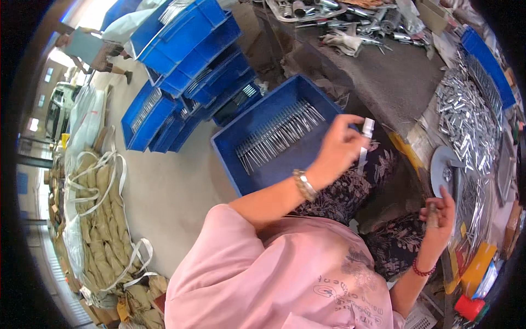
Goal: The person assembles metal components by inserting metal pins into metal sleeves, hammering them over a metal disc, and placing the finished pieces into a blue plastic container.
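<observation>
My left hand, a beaded bracelet on its wrist, is raised beside the right edge of a blue plastic tray. Its fingers pinch a small whitish shiny piece, blurred, its kind not clear. In the tray lies a row of thin metal rods, set side by side. My right hand, with a red bead bracelet, is beside the bench edge, index finger stretched out and fingers apart. Brownish material covers its thumb area; wrap or object, I cannot tell. Just beyond is a grey round disc.
Stacked blue bins with metal rods stand at the far left. Small metal parts are heaped on the bench at right. Tools and a glove lie at the back. Brown sacks line the left; a person stands beyond.
</observation>
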### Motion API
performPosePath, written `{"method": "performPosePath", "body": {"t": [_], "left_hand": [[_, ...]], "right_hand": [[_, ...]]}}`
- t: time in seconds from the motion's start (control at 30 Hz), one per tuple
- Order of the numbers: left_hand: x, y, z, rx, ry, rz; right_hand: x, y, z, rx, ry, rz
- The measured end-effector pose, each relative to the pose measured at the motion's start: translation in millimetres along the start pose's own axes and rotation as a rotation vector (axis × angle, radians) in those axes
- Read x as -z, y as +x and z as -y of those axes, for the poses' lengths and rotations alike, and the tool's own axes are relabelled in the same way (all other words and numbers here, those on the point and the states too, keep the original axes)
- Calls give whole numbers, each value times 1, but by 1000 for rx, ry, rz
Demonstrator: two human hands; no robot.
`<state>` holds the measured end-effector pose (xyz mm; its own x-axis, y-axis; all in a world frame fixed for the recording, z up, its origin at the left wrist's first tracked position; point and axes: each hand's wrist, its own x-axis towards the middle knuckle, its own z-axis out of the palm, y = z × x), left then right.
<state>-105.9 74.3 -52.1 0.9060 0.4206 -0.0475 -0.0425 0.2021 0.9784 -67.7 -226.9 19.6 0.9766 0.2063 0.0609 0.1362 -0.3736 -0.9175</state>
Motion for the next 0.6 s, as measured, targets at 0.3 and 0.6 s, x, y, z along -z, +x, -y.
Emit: {"method": "performPosePath", "body": {"t": [0.3, 0.6], "left_hand": [[272, -12, 166, 409, 479, -864], [336, -15, 211, 606, 505, -849]], "right_hand": [[14, 16, -16, -72, 60, -120], [14, 18, -21, -68, 93, -115]]}}
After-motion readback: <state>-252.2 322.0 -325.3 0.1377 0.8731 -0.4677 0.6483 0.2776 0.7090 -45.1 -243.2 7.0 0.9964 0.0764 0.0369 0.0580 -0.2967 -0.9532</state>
